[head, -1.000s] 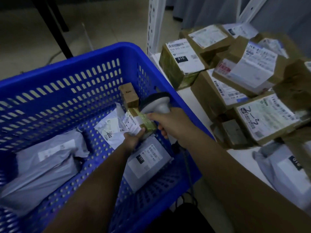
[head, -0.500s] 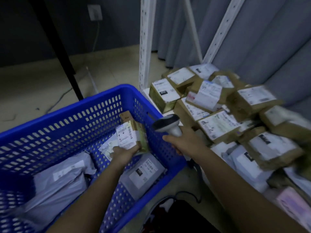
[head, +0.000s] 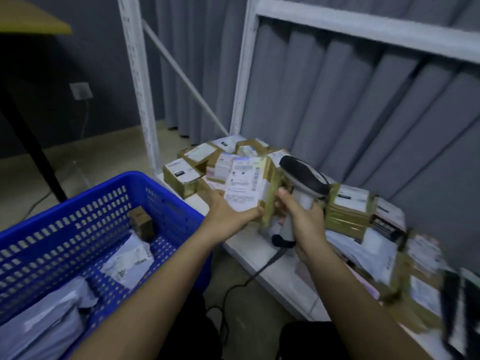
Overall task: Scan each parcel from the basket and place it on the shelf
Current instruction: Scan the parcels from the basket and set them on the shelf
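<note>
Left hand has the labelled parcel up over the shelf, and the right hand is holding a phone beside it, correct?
Not quite. The right hand grips a handheld scanner, not a phone; the head view shows it. The left hand does hold the labelled parcel over the shelf.

I am looking through one camera, worn on the person's head. It is pointing forward and down. It is sitting close to the two arms, which are reaching in from 6 o'clock. The blue basket (head: pixel 85 229) is at 8 o'clock, the white shelf (head: pixel 262 253) at 3 o'clock.
</note>
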### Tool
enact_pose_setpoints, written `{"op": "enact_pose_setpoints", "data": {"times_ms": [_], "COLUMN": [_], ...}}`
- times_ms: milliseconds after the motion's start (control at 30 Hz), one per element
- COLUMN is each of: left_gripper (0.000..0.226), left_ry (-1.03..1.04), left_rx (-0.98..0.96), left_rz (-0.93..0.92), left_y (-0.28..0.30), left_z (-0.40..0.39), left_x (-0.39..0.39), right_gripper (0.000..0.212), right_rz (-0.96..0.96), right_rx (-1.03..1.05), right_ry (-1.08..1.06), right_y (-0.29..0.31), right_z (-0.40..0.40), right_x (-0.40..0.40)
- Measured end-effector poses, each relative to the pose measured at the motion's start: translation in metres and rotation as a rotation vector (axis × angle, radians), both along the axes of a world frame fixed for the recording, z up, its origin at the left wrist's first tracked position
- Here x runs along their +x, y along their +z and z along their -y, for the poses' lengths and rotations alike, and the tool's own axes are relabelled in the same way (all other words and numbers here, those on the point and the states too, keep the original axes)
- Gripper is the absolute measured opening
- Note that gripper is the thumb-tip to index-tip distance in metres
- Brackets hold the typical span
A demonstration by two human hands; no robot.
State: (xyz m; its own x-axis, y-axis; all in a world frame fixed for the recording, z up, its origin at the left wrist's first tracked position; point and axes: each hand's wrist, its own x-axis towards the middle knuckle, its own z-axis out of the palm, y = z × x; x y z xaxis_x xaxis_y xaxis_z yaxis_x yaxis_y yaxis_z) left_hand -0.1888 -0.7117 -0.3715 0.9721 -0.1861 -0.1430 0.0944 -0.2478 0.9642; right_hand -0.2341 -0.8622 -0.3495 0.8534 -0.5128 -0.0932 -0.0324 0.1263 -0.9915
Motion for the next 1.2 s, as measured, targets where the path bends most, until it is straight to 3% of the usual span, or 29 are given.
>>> {"op": "enact_pose_setpoints", "data": {"times_ms": [100, 167, 267, 367, 567, 700, 867, 1200], "left_gripper": [0.09, 0.072, 0.034, 0.021, 0.048, 0.06, 0.058, 0.056], "left_ry": [-0.051, -0.066, -0.061, -0.063, 0.057, 0.148, 0.193, 0.171], "left_rx": [0.0, -0.041, -0.266, -0.301, -0.283, -0.221, -0.23, -0.198], "left_rz": [-0.054, -0.072, -0.207, -0.261, -0.201, -0.175, -0.203, -0.202], "left_y": [-0.005, -0.011, -0.008, -0.008, -0.023, -0.035, -0.038, -0.043], "left_z": [0.036, 0.046, 0.054, 0.055, 0.047, 0.033, 0.024, 0.03], "left_x": [-0.013, -0.013, -0.01, -0.005, 0.005, 0.016, 0.02, 0.022], "right_gripper": [0.054, 0.056, 0.056, 0.053, 0.043, 0.032, 0.029, 0.018], "right_rz": [-0.014, -0.028, -0.04, -0.009, -0.121, -0.204, -0.192, -0.232], "right_rx": [-0.01, 0.051, 0.144, 0.14, 0.017, -0.056, -0.09, -0.155], "right_ry": [-0.073, -0.084, -0.105, -0.064, -0.103, 0.103, 0.259, 0.232], "right_y": [-0.004, -0.011, -0.018, -0.021, -0.025, -0.017, -0.006, -0.007], "right_z": [0.02, 0.034, 0.053, 0.061, 0.063, 0.058, 0.051, 0.055], "right_x": [-0.01, -0.015, -0.018, -0.014, -0.004, -0.019, -0.035, -0.041]}}
